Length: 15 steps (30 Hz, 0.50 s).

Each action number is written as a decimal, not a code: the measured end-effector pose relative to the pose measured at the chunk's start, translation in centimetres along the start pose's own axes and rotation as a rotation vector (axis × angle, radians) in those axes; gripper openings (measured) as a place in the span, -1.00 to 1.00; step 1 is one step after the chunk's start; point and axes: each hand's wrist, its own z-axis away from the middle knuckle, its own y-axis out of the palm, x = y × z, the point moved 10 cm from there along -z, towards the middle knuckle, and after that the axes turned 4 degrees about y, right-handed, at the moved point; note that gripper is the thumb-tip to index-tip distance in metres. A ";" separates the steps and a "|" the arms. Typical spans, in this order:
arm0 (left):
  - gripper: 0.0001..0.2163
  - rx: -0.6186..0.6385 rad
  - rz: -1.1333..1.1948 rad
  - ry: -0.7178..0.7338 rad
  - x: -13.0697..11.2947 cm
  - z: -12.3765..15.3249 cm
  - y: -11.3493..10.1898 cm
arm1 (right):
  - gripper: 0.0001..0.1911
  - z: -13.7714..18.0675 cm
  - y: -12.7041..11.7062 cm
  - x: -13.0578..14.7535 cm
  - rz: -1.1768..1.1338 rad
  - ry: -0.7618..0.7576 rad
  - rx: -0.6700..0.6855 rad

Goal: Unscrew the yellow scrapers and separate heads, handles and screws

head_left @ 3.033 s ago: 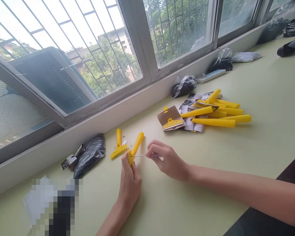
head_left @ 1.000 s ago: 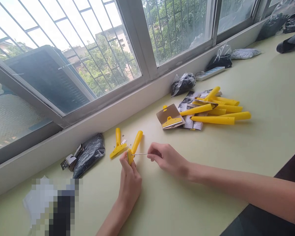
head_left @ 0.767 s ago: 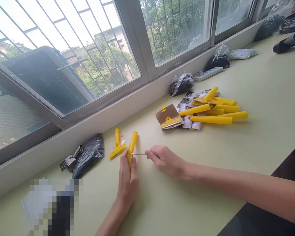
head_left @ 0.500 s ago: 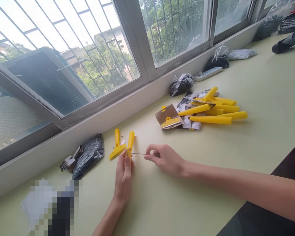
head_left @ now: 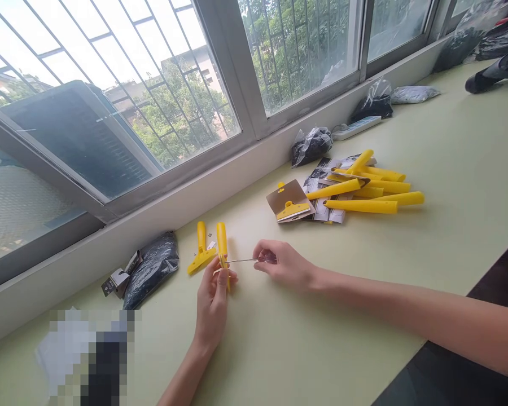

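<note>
A yellow scraper point(head_left: 222, 239) stands above the surface point(head_left: 300, 349), handle up, its lower head partly hidden by the left hand point(head_left: 214, 296), whose fingers grip it. The right hand point(head_left: 284, 264) is closed around a thin metal tool point(head_left: 242, 260); its fingers cover much of the handle, and the tip meets the scraper's head, the exact contact too small to make out. Just beside lies a second yellow scraper point(head_left: 201, 260). Farther off, yellow handles point(head_left: 362, 207) overlap printed cards, partly covering them. A dark shape point(head_left: 104, 366) at lower left is pixelated, and a black object point(head_left: 485, 82) is cut off at the right edge.
</note>
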 end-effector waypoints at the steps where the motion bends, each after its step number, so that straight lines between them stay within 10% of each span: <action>1: -0.61 -0.001 0.001 -0.005 0.0 0.0 0.0 | -0.84 0.0 0.0 -0.1 0.019 0.005 -0.004; 15: -0.57 -0.005 -0.007 0.002 0.2 0.1 -0.1 | -0.83 -0.2 0.1 0.0 0.013 -0.035 -0.001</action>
